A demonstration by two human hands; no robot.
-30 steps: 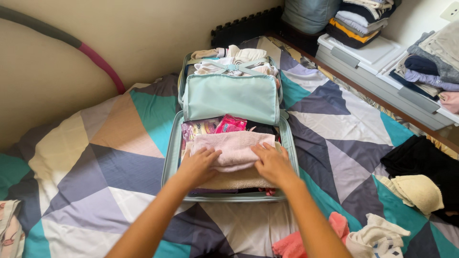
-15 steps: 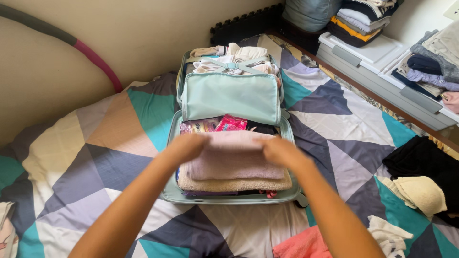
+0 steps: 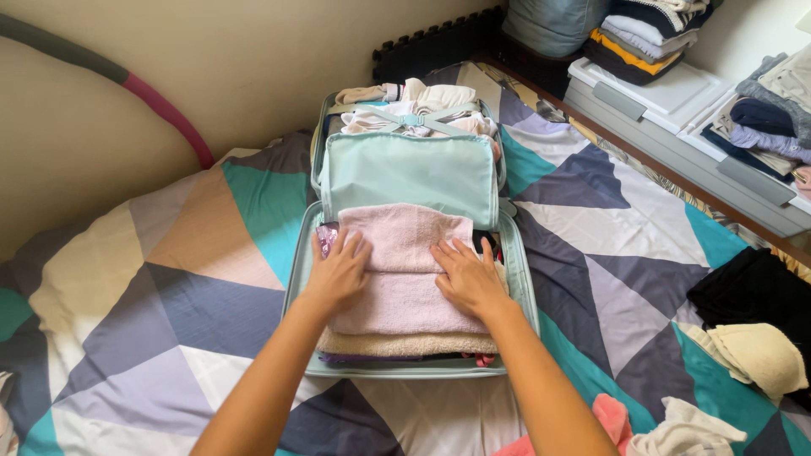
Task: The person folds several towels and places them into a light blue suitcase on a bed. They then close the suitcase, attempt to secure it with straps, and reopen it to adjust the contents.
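Pink towel [image 3: 405, 266] at frame centre lay under both flat, spread hands, left [image 3: 340, 272] and right [image 3: 467, 279]; even, outward pressure would best settle it into the suitcase [image 3: 524, 287].

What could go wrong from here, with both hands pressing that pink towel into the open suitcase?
1. The pink towel tops a stack already level with the mint suitcase rim; the case may be hard to close.
2. The beige towel and a pink scrap bulge at the near edge and could catch in the closure.
3. The left hand and right hand press flat; cloth may spring back once released.
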